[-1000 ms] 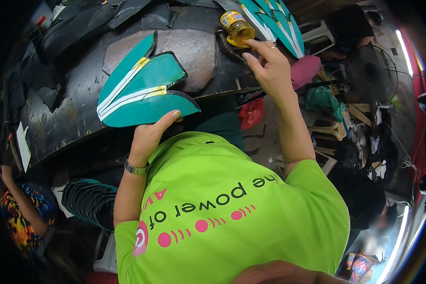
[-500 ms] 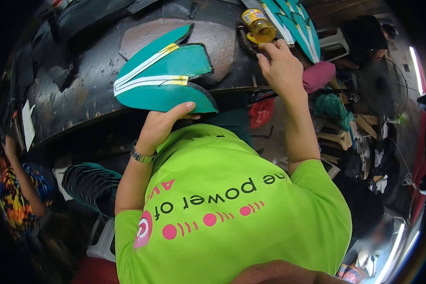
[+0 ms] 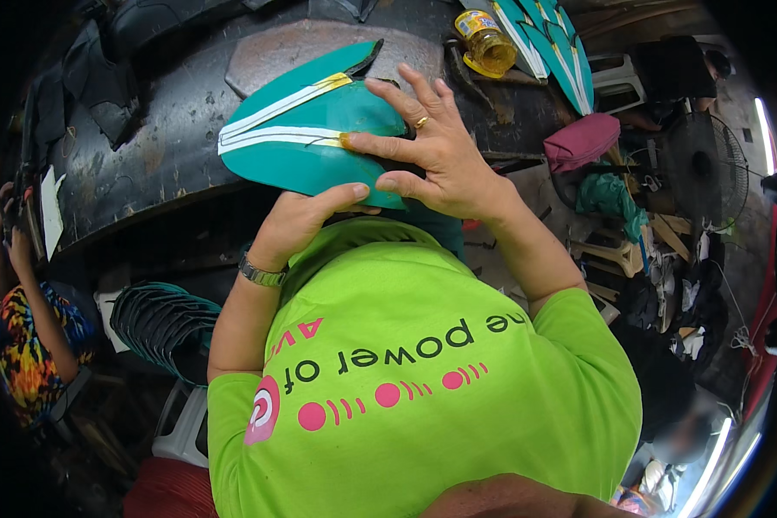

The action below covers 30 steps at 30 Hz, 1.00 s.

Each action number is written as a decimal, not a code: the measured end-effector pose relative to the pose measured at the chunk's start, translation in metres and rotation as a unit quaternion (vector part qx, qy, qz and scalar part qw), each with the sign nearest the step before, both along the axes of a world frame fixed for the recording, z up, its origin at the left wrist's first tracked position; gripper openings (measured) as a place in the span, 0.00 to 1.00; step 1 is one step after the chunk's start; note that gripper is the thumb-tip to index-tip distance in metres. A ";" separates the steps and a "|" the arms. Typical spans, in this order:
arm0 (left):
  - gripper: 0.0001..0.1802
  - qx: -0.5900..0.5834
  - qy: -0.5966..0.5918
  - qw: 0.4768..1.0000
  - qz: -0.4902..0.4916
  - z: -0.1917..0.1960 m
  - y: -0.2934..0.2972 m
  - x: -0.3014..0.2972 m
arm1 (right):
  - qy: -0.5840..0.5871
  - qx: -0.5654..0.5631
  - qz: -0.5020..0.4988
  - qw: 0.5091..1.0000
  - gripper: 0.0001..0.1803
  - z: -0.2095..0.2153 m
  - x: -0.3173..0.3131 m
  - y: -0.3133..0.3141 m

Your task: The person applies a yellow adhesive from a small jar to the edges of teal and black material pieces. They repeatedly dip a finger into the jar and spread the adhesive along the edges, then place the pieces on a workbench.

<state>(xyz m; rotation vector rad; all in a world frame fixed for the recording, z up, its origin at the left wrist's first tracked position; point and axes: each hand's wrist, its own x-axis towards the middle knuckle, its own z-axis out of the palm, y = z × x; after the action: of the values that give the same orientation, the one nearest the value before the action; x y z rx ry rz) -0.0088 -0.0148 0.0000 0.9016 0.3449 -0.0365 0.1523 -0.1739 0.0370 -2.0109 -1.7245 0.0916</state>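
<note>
A flat teal shoe upper (image 3: 293,164) with white strips and dark edges lies over the front edge of the black workbench (image 3: 147,173). Its near edge is pinched by my left hand (image 3: 298,220), thumb on top and fingers beneath. My right hand (image 3: 445,160) is spread over the upper's right part, holding nothing. Its index fingertip touches the yellow, glue-like patch at the end of the nearer white strip, and its thumb points at the near edge. Beyond that hand, a tilted jar (image 3: 489,50) with a yellow label and amber-yellow contents sits on the bench.
More teal pieces (image 3: 570,65) lie at the far right end of the bench, with a pink pouch (image 3: 582,142) nearby. Dark material scraps (image 3: 99,86) rest at the left. Below are a stack of curved teal-black pieces (image 3: 164,328) and another person's arm (image 3: 43,302). A fan (image 3: 708,164) stands right.
My right hand has come from the jar, left and toward me, onto the upper, its fingers spreading. My left hand keeps its hold, and the upper appears slightly farther right.
</note>
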 end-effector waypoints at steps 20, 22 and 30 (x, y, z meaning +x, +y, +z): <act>0.21 -0.101 -0.015 0.994 -0.026 0.010 0.019 0.002 | 0.097 0.069 0.145 0.982 0.15 0.025 0.008 -0.024; 0.21 -0.077 -0.009 0.997 -0.022 0.012 0.019 0.003 | 0.147 0.070 0.108 0.981 0.14 0.033 0.007 -0.026; 0.21 0.005 0.024 0.999 -0.032 0.009 0.006 0.005 | -0.057 0.052 0.017 0.997 0.13 0.025 -0.005 0.002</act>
<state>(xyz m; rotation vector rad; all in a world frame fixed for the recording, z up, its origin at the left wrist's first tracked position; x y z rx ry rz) -0.0033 -0.0090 0.0090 0.9223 0.3607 -0.1157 0.1471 -0.1717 0.0620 -1.9453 -1.7948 -0.1030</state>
